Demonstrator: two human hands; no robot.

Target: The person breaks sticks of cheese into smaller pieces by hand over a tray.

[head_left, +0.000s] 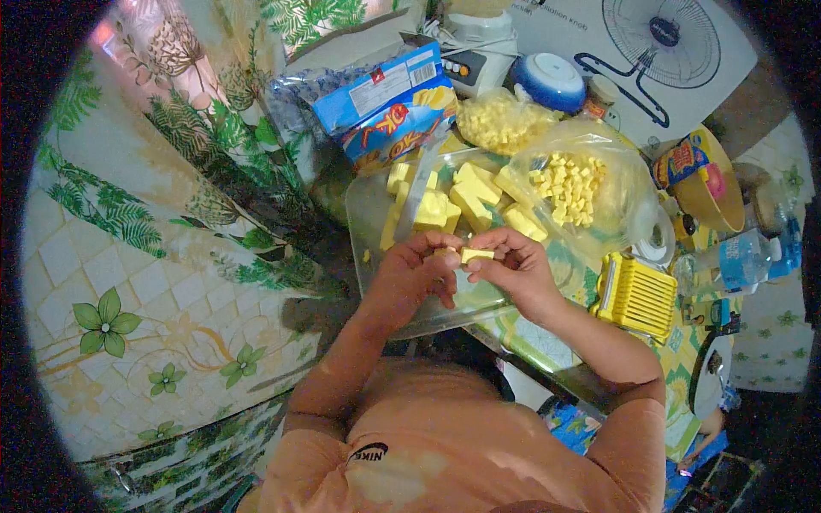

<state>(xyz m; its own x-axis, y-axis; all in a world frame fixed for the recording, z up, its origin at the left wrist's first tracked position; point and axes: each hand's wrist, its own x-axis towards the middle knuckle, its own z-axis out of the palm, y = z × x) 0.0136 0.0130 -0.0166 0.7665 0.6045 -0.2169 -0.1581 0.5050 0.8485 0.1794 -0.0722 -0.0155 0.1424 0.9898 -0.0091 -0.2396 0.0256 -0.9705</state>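
Note:
My right hand [517, 267] pinches a small yellow stick-shaped piece [478, 256] between thumb and fingers. My left hand [416, 272] meets it from the other side, fingers closed on a smaller yellow piece [445, 252]. Both hands are over a clear plastic tray [359, 244]. Behind them in the tray lie several pale yellow blocks [469, 198], like butter or cheese. A knife blade [416, 192] slants over the left blocks, its lower end near my left hand; its handle cannot be made out. An open plastic bag of small yellow pieces [571, 190] rests at the tray's right.
A second bag of yellow pieces [505, 120] and a blue packet [389, 103] stand behind the tray. To the right are a yellow slatted slicer [640, 297], a tape roll [657, 241], a water bottle [731, 263] and a yellow tub [714, 184]. A blue bowl [550, 82] sits farther back.

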